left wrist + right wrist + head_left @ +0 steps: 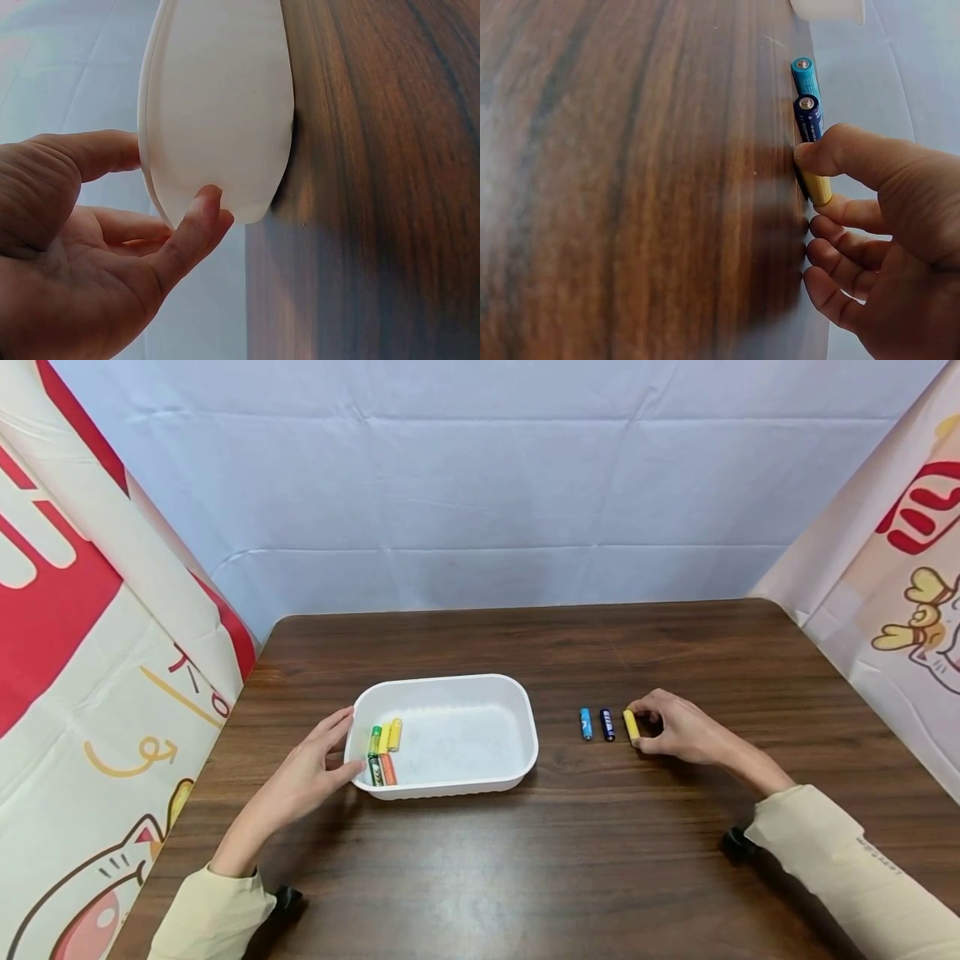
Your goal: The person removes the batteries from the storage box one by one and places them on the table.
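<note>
1. Right hand [678, 727]: fingers pinch the yellow battery [632, 726] on the table [480, 860], right of centre; pick-up apparently in hand.
2. Left hand [310, 768]: relaxed fingers touch white tray [457, 735], left of centre.
3. Next move likely needs lifting clear.

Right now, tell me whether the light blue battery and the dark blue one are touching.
Apart. The head view shows it: a strip of brown tabletop separates the light blue battery from the dark blue battery.
</note>
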`<action>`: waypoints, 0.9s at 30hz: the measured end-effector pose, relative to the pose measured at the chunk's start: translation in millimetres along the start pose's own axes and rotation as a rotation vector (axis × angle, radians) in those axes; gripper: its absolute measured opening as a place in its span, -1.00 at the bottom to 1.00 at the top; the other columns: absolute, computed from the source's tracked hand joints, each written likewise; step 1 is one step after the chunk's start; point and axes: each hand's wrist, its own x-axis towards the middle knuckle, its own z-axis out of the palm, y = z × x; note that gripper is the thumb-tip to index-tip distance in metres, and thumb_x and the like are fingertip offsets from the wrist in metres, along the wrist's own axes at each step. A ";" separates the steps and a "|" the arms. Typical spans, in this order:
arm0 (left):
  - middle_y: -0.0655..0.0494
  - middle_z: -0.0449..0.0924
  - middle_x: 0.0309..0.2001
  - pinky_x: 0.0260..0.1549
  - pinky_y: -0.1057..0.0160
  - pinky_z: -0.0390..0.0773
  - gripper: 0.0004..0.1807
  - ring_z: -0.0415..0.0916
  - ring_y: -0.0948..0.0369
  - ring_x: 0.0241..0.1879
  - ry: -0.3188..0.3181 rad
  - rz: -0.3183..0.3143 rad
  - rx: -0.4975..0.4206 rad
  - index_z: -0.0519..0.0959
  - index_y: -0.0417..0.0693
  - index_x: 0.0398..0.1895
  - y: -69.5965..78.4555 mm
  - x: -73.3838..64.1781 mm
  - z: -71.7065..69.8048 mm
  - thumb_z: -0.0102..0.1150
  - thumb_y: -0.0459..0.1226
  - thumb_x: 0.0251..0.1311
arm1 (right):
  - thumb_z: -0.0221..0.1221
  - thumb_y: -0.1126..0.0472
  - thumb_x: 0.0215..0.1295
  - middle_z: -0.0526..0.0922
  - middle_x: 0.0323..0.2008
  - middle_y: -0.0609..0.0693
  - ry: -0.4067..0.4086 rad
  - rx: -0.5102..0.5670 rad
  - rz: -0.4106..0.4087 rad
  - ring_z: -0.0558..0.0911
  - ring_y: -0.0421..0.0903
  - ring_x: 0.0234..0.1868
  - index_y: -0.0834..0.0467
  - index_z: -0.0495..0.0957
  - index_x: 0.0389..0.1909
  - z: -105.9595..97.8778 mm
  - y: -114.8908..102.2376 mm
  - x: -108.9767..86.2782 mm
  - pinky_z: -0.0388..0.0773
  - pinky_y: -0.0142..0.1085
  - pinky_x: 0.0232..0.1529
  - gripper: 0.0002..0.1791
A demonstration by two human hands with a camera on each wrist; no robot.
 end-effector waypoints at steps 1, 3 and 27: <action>-0.28 0.08 0.56 0.11 -0.14 0.61 -0.19 0.47 -0.20 0.27 -0.001 -0.001 -0.001 0.17 -0.40 0.55 0.0 -0.1 0.1 0.34 -0.35 0.34 | 0.46 0.24 0.20 0.56 -0.09 0.17 -0.002 0.001 0.004 0.51 0.02 -0.17 0.39 0.58 0.12 0.4 -0.1 -0.3 0.51 -0.08 -0.21 -0.48; -0.28 0.08 0.56 0.12 -0.14 0.60 -0.19 0.47 -0.21 0.27 -0.002 -0.003 -0.003 0.17 -0.40 0.55 0.1 -0.1 0.2 0.34 -0.35 0.33 | 0.46 0.23 0.20 0.56 -0.09 0.18 -0.004 0.004 0.010 0.50 0.02 -0.17 0.39 0.58 0.13 1.0 -0.6 -0.7 0.50 -0.07 -0.21 -0.47; -0.28 0.08 0.56 0.11 -0.14 0.61 -0.20 0.46 -0.20 0.27 0.003 0.011 -0.002 0.18 -0.41 0.54 -0.4 -0.5 -0.5 0.33 -0.34 0.34 | 0.51 0.15 0.19 0.57 -0.02 0.21 0.002 0.028 0.025 0.55 0.10 -0.06 0.42 0.46 0.30 -4.2 -2.6 -8.2 0.54 -0.01 -0.12 -0.25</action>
